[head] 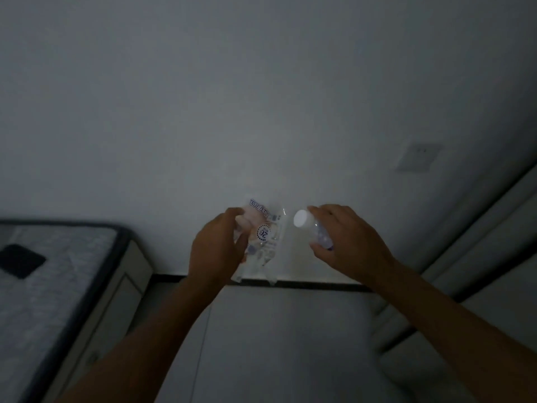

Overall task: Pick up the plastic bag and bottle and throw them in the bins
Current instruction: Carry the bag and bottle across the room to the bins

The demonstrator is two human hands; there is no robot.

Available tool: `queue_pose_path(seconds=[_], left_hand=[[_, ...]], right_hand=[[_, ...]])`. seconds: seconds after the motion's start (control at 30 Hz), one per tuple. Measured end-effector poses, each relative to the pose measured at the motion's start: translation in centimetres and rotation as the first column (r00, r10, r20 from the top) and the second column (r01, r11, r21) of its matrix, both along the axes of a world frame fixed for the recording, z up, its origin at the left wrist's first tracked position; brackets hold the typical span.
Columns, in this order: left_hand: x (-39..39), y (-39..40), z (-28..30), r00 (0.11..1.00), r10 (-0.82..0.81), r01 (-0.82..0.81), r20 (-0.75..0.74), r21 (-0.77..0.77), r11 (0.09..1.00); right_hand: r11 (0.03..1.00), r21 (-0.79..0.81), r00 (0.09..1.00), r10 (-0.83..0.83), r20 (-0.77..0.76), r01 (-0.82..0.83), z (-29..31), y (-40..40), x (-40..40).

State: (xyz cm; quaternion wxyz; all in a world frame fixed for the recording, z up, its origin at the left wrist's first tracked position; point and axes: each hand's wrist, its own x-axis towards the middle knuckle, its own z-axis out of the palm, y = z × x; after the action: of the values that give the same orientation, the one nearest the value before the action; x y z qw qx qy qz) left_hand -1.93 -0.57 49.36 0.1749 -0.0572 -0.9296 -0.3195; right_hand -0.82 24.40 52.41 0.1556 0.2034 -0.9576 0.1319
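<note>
The room is dim. My left hand point(216, 245) grips a clear plastic bag point(266, 237) with blue print; the bag hangs down in front of the white wall. My right hand point(345, 237) holds a small bottle point(312, 228) with a white cap, tilted so the cap points left toward the bag. Both are held up at chest height, a short gap between them. No bin shows in this view.
A bed with a grey mattress point(52, 274) fills the lower left, a dark flat object point(20, 260) lying on it. A white wall with a socket plate point(417, 157) is ahead, with a dark skirting strip point(319, 285) below. A pale door or cabinet edge point(494, 245) runs along the right.
</note>
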Motion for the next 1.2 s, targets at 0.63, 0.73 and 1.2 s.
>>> queue_pose_path(seconds=[0.63,0.73,1.2], left_hand=[[3.5,-5.9,48.4,0.906,0.110,-0.140,-0.408,-0.045,0.989],[4.7,-8.7,50.6,0.884,0.137,-0.182,-0.446,-0.058,0.982],[11.9,-29.4,51.3,0.809,0.361,-0.455,-0.464,-0.107,0.884]], right_hand=[[0.991,-0.049,0.926,0.095,-0.364,-0.121,47.9,-4.8,2.3],[0.988,-0.037,0.907,0.124,-0.402,-0.151,50.0,-7.6,2.6],[0.880,-0.056,0.821,0.414,-0.394,-0.471,50.2,-29.8,2.5]])
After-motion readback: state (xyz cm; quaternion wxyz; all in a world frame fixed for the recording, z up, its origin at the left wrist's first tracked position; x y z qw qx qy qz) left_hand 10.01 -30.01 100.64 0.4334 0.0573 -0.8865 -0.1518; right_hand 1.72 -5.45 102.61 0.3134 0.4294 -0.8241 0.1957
